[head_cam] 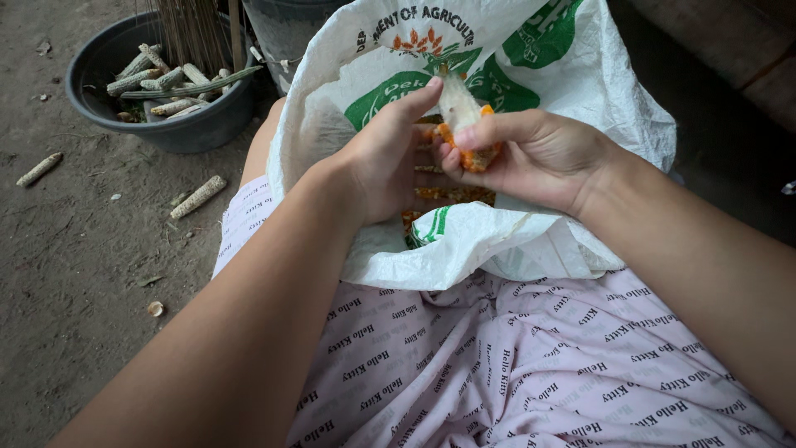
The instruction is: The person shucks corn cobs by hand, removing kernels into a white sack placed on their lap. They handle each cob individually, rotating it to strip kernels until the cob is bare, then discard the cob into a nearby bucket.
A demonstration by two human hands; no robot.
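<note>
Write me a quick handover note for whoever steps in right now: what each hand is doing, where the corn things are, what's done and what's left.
Right hand: holds a corn cob, mostly bare, orange kernels left at its lower end.
Left hand: on the cob, thumb at its tip.
Both hands are over the open white sack on the lap; loose kernels lie inside.
Done: bare cobs in the grey tub, two more on the ground.
Left: the kernels remaining on this cob. No unshelled cobs are in view.

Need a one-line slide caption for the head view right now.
Both hands, left hand and right hand, grip a partly shelled corn cob over an open white sack.
</note>
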